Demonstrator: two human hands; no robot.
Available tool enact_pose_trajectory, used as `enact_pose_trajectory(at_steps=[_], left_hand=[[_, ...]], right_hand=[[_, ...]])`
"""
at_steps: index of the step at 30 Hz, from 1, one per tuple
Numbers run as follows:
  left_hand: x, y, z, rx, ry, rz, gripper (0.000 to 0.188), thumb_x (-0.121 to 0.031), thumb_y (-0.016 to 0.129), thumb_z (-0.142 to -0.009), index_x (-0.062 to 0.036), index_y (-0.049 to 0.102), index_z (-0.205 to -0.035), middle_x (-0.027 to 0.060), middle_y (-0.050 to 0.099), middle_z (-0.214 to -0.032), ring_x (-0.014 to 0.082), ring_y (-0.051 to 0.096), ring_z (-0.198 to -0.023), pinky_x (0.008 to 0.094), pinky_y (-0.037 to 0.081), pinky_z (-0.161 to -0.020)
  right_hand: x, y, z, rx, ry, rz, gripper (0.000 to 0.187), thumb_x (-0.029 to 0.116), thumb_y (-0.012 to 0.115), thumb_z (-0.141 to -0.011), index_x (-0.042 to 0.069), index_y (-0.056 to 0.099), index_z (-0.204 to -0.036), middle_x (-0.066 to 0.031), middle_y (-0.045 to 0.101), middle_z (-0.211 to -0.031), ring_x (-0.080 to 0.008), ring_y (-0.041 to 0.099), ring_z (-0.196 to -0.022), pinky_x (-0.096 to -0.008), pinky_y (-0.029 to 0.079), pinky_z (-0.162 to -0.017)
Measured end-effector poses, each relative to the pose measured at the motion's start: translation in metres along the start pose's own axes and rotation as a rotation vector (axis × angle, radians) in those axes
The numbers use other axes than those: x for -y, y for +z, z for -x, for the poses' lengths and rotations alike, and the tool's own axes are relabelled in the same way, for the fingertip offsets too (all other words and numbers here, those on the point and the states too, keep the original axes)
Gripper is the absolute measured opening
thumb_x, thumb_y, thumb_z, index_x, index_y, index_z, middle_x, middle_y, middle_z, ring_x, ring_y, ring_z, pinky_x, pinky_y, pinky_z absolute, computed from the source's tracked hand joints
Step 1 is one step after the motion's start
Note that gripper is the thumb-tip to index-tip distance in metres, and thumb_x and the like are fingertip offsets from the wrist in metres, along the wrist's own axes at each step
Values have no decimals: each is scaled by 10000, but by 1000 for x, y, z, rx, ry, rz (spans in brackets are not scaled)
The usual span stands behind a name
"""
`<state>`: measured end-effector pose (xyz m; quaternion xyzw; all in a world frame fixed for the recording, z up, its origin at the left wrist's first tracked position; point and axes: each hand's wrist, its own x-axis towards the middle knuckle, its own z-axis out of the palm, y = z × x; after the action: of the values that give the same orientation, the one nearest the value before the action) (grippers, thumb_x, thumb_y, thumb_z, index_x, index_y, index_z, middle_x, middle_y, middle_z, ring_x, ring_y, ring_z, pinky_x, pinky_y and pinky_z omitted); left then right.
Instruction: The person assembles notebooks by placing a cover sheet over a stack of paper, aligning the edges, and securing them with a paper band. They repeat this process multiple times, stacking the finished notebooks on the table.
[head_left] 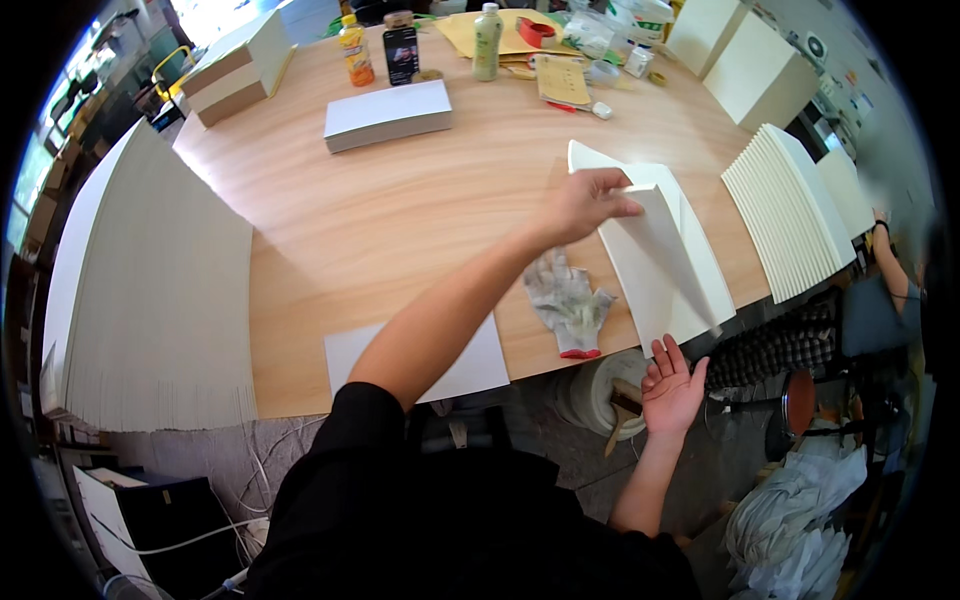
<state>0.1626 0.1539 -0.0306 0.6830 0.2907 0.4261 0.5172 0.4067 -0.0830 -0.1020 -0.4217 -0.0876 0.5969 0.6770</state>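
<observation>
Reaching across the table to the right, my left hand (pixel 590 205) pinches the top edge of a stiff white sheet (pixel 655 265), thumb on one side and fingers on the other. The sheet stands tilted above more white sheets (pixel 705 255) lying at the table's right front. My right hand (pixel 673 390) is open, palm up, just off the table edge below the sheet's lower end. It holds nothing, and whether its fingertips touch the sheet I cannot tell. A grey-white work glove (pixel 570 305) with a red cuff lies left of the sheets.
A tall paper stack (pixel 160 290) fills the left side. A flat white sheet (pixel 470 362) lies near the front edge, a smaller stack (pixel 388 117) farther back. Ridged white stacks (pixel 790 215) stand right, near another person's arm (pixel 893 262). Below the edge is a white bucket (pixel 597 395).
</observation>
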Motion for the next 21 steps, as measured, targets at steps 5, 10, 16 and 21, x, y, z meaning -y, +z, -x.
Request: enact_pose_trajectory(at_steps=[5, 10, 16, 21], left_hand=[[-44, -79, 40, 166, 185, -23, 280, -254, 830, -920, -58, 752, -1104, 74, 724, -1219, 187, 648, -1083, 365, 531, -940], [-74, -138, 149, -231, 270, 155, 299, -159, 739, -977, -19, 716, -1239, 140, 474, -1599, 262, 546, -1362, 391, 537, -1051], [-28, -205, 286, -510, -454, 493, 380, -269, 563, -1089, 55, 675, -1252, 140, 711, -1258, 181, 727, -1040, 341, 611, -873], [2, -220, 327, -518, -658, 322, 274, -243, 622, -1060, 6, 695, -1150, 88, 749, -1050, 160, 730, -932, 323, 610, -827]], right_hand=[[-17, -3, -23, 235, 167, -95, 532, 330, 486, -1115, 10, 473, -1540, -178, 728, -1189, -193, 721, -842, -272, 512, -610], [-43, 108, 14, 418, 99, 52, 552, 107, 503, -1068, 69, 388, -1607, -122, 681, -1247, -150, 707, -876, -241, 529, -592], [-103, 158, -37, 590, 87, 495, 602, 86, 576, -990, -52, 411, -1553, -135, 673, -1324, -178, 693, -1104, -321, 570, -939], [-118, 172, -52, 672, 208, 746, 455, 58, 577, -997, -80, 554, -1430, -119, 709, -1249, -166, 688, -1097, -311, 552, -955]])
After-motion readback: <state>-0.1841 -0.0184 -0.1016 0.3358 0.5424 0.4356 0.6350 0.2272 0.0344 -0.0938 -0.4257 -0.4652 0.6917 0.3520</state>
